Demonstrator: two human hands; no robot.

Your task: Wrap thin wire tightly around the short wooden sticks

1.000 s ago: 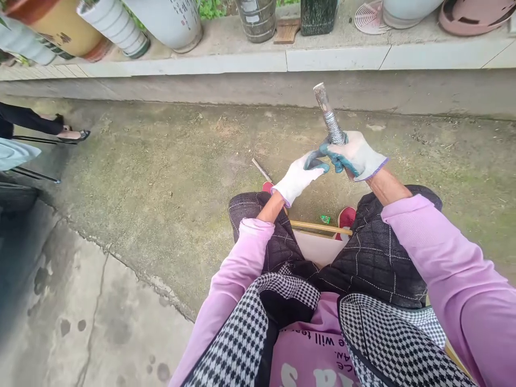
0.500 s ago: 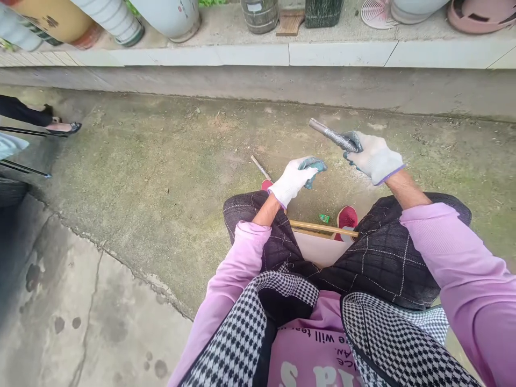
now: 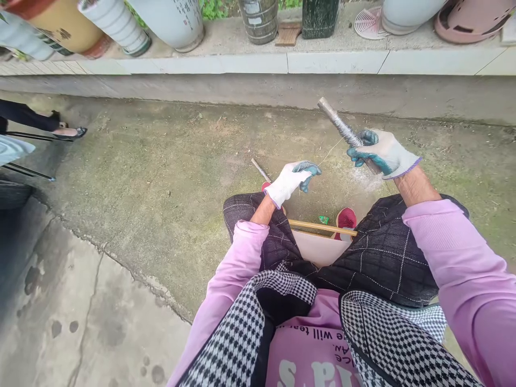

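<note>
I sit with both hands in white gloves with teal palms, held over my knees. My right hand [image 3: 385, 153] is closed round a grey metal rod [image 3: 341, 126] wound with thin wire, its free end pointing up and left. A fine strand of wire [image 3: 330, 152] runs from the rod down to my left hand [image 3: 291, 181], whose fingers pinch its end. The hands are about a hand's width apart.
Mossy concrete ground lies ahead, with a thin stick [image 3: 261, 170] by my red shoes [image 3: 346, 217]. A bamboo pole [image 3: 322, 227] crosses between my legs. Pots and jars [image 3: 173, 21] line a raised ledge [image 3: 282, 62] beyond. Another person's foot [image 3: 68, 131] is at far left.
My right hand swung the rod from upright down to the left, then moved right and tilted it up again. The hands parted and a strand of wire now stretches between them.
</note>
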